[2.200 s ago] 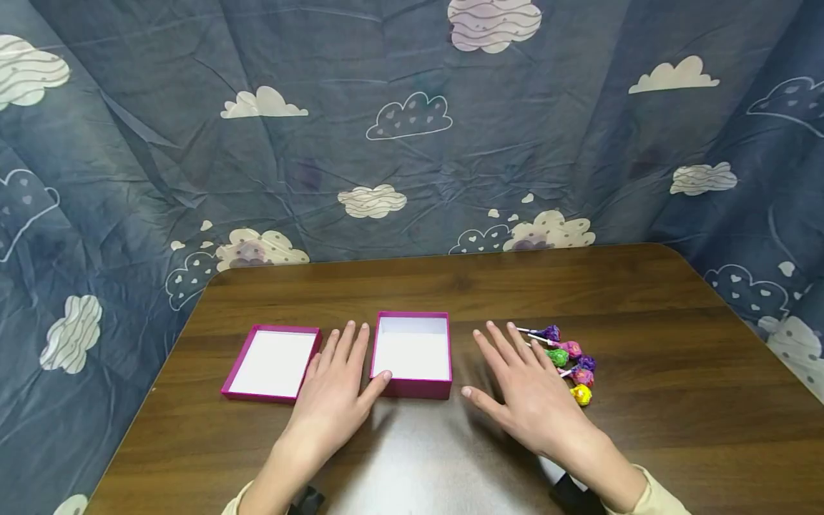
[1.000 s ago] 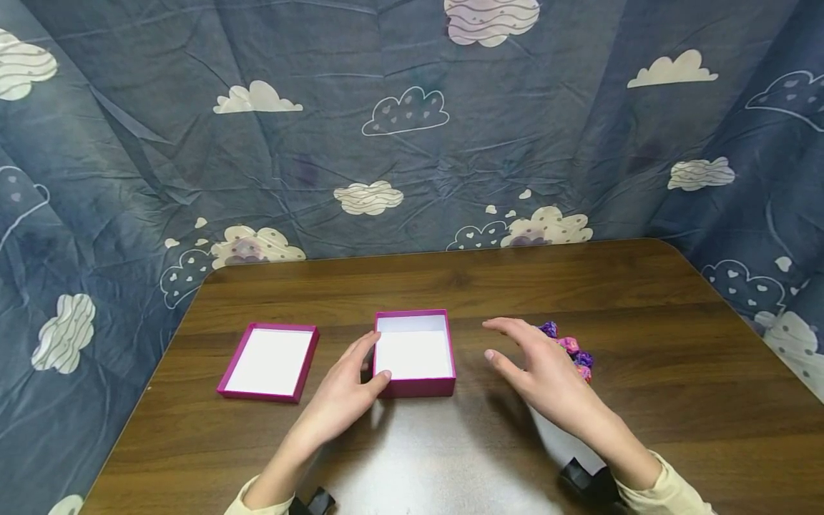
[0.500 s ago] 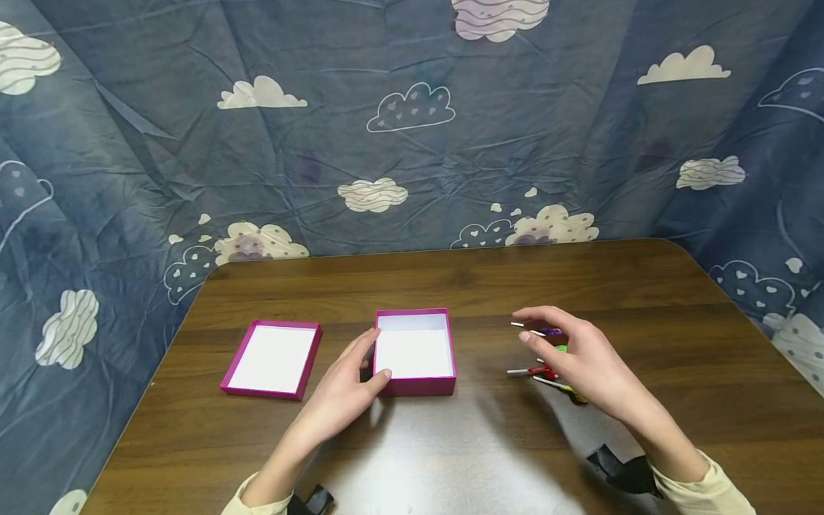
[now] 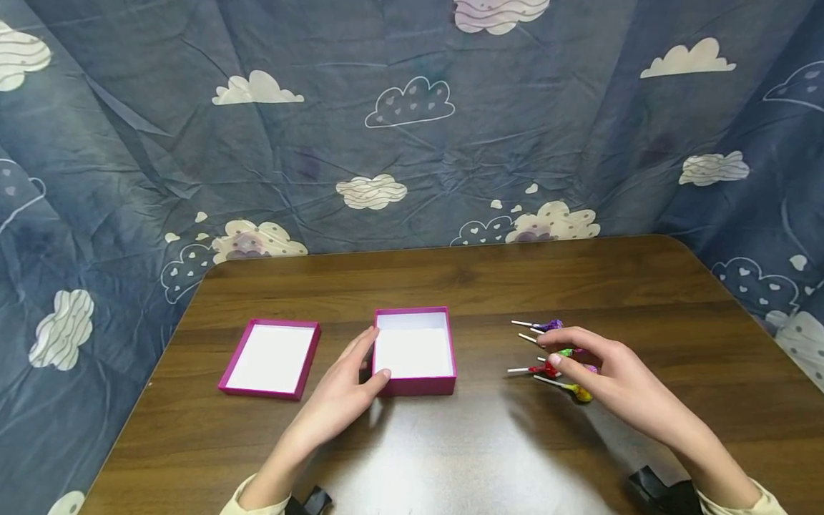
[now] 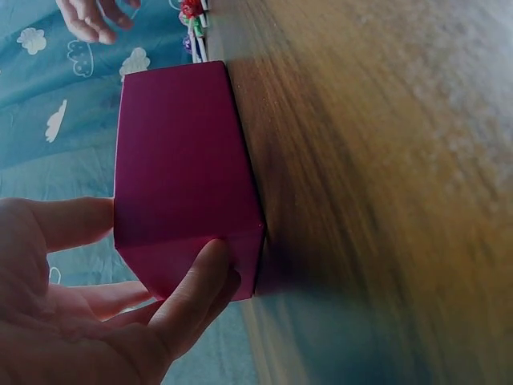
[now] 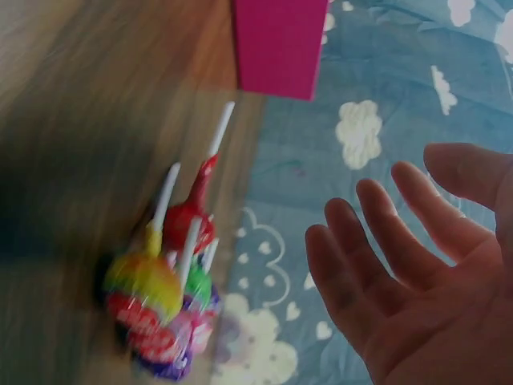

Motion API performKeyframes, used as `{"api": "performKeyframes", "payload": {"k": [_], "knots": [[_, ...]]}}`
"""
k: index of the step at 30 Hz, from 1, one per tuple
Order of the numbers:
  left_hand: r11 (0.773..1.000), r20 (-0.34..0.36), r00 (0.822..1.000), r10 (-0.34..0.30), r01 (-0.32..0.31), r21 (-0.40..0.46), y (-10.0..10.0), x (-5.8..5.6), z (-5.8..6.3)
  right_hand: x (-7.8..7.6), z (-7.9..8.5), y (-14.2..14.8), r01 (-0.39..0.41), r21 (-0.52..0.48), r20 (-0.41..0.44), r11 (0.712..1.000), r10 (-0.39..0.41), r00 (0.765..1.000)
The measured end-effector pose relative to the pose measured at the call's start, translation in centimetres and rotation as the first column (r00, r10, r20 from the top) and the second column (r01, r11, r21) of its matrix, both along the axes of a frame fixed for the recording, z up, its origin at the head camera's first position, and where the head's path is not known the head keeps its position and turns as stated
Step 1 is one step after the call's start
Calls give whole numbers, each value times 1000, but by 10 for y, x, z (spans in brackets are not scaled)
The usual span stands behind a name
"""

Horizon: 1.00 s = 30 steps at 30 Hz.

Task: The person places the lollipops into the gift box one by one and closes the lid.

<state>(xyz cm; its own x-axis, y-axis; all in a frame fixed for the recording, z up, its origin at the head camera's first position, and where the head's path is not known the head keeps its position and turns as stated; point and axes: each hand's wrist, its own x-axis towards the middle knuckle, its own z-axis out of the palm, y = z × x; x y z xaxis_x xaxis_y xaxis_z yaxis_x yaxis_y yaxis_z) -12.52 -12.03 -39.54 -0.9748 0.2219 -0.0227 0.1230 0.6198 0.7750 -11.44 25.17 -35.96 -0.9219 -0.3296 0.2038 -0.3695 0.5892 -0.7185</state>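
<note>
A magenta box (image 4: pixel 415 354) with a white inside stands uncovered at the middle of the table. My left hand (image 4: pixel 341 392) rests against its left side, the thumb at the near left corner; in the left wrist view, extended fingers (image 5: pixel 192 293) touch the side wall. My right hand (image 4: pixel 627 375) hovers over several wrapped lollipops, thumb and fingers apart and holding nothing. Among them are a purple lollipop (image 4: pixel 551 325), a red lollipop (image 4: pixel 548 369) and a yellow lollipop (image 4: pixel 581 393), sticks pointing left. Other candy heads are partly hidden by the hand.
Left of the box lies its magenta lid (image 4: pixel 273 359), white inside facing up. The brown wooden table (image 4: pixel 463 279) ends at a blue cloud-print curtain (image 4: pixel 412 164) behind.
My left hand has drawn in from between lid and box to the box's left side. The right hand has shifted right over the lollipops, uncovering their sticks. Box and lid stay put.
</note>
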Motion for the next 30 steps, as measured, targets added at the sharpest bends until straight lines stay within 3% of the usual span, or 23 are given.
{"api": "performKeyframes", "payload": {"k": [10,17,30], "knots": [[1000,6,1000,-5,5,-10,-1,2,3,10,-10,25,-7,111,-51,994,13,999],[1000,1,1000,-6,6,-9,0,2,3,14,-20,40,-39,188,-28,981,45,999],[1000,0,1000,-13,13,-1,0,3,4,4,-42,54,-215,157,-10,964,220,976]]}}
